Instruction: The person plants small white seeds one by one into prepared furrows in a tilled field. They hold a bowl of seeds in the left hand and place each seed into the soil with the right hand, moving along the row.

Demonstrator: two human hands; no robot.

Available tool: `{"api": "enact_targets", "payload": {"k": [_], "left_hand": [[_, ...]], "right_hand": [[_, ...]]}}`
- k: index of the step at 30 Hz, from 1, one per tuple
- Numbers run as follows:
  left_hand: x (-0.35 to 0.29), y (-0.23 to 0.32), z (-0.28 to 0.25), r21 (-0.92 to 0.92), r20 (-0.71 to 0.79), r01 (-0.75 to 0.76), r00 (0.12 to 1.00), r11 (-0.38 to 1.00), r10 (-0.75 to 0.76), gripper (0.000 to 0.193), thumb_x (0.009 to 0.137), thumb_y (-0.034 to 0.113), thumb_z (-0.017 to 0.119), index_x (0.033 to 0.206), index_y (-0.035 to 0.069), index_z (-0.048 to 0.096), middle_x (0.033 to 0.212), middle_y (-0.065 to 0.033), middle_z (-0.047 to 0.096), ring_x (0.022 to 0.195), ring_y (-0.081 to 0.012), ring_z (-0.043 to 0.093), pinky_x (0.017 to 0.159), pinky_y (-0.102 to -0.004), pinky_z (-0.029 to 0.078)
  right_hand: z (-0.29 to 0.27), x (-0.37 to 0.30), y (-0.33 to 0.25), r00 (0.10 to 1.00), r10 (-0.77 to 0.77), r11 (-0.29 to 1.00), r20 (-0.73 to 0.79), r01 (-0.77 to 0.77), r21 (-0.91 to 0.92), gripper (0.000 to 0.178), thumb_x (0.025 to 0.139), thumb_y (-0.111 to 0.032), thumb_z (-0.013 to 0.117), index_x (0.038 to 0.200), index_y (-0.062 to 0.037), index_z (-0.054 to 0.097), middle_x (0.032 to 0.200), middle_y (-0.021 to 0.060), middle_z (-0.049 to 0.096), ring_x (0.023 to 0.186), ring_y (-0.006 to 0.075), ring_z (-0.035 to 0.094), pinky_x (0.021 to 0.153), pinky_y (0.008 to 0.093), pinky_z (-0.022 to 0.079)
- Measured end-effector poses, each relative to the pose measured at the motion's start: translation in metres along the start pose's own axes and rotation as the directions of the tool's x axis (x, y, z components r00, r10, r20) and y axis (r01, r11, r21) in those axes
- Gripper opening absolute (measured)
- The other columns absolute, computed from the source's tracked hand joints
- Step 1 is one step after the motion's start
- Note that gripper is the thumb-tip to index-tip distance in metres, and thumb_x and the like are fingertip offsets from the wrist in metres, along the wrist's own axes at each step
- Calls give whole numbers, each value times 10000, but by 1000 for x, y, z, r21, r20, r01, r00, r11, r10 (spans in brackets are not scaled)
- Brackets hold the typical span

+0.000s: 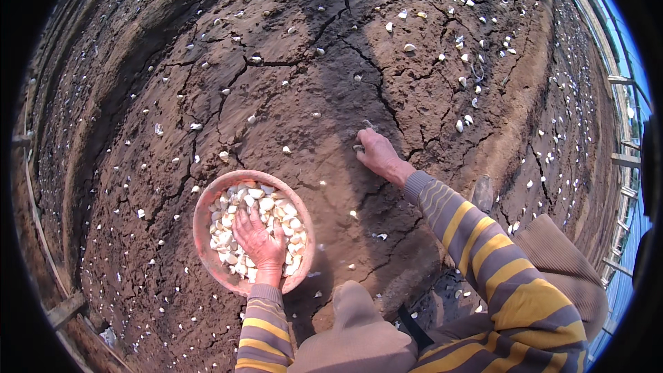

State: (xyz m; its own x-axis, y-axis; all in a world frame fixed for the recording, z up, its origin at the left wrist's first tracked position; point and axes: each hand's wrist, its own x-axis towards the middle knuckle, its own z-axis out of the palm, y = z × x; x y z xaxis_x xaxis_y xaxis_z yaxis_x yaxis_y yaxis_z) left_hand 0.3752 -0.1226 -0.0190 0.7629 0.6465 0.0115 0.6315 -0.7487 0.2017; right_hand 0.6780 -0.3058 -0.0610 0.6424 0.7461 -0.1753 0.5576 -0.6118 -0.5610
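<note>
A round pinkish-orange bowl [202,238] full of pale garlic cloves [266,204] stands on the soil left of centre. My left hand [258,238] lies on the cloves inside it, fingers spread and their tips partly sunk among them. To the right and farther out, my right hand [380,153] is down at the cracked brown soil [324,107]. Its fingers are pinched together at the ground, and whatever they hold is hidden. Single garlic cloves sit spaced over the soil around both hands, one of them [286,150] just beyond the bowl.
More cloves are scattered thickly at the upper right. A raised soil ridge [131,48] curves along the left, and a wooden-framed edge [625,160] with blue sheeting runs down the far right. My brown-clad knee [356,304] is close behind the bowl.
</note>
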Motion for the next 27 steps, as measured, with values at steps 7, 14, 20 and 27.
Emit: {"api": "enact_targets", "payload": {"k": [7, 14, 20, 27], "left_hand": [[0, -1, 2, 19, 1, 0, 1000, 1000, 0, 694, 827, 386, 575, 1405, 36, 417, 1435, -208, 386, 1380, -373, 297, 1167, -521, 174], [1, 2, 1, -2, -11, 7, 1000, 1000, -7, 671, 827, 389, 575, 1380, 35, 439, 1414, -221, 396, 1367, -381, 307, 1161, -533, 177], [1, 0, 1, 16, -9, -1, 1000, 1000, 1, 667, 833, 389, 573, 1378, 28, 440, 1402, -232, 402, 1362, -383, 314, 1160, -532, 177], [-1, -1, 3, 16, -6, -1, 1000, 1000, 1, 690, 835, 390, 568, 1409, 39, 413, 1416, -227, 391, 1373, -382, 303, 1163, -527, 172]], "right_hand": [[11, 0, -9, 999, -34, 971, 37, 42, -235, 217, 776, -44, 628, 957, 4, 518, 972, 204, 538, 920, 402, 594, 781, 455, 523], [-10, 6, -2, 999, -1, 999, 38, 2, -38, 269, 759, -106, 682, 966, 17, 562, 934, 228, 584, 876, 398, 602, 772, 448, 500], [-19, 14, -2, 983, 153, 931, 97, -176, 319, 252, 794, -154, 719, 923, 44, 631, 866, 221, 656, 828, 347, 648, 745, 390, 513], [7, 15, -5, 996, -83, 995, -10, 83, -57, 124, 796, -53, 629, 887, 19, 585, 883, 224, 594, 828, 403, 613, 721, 481, 501]]}}
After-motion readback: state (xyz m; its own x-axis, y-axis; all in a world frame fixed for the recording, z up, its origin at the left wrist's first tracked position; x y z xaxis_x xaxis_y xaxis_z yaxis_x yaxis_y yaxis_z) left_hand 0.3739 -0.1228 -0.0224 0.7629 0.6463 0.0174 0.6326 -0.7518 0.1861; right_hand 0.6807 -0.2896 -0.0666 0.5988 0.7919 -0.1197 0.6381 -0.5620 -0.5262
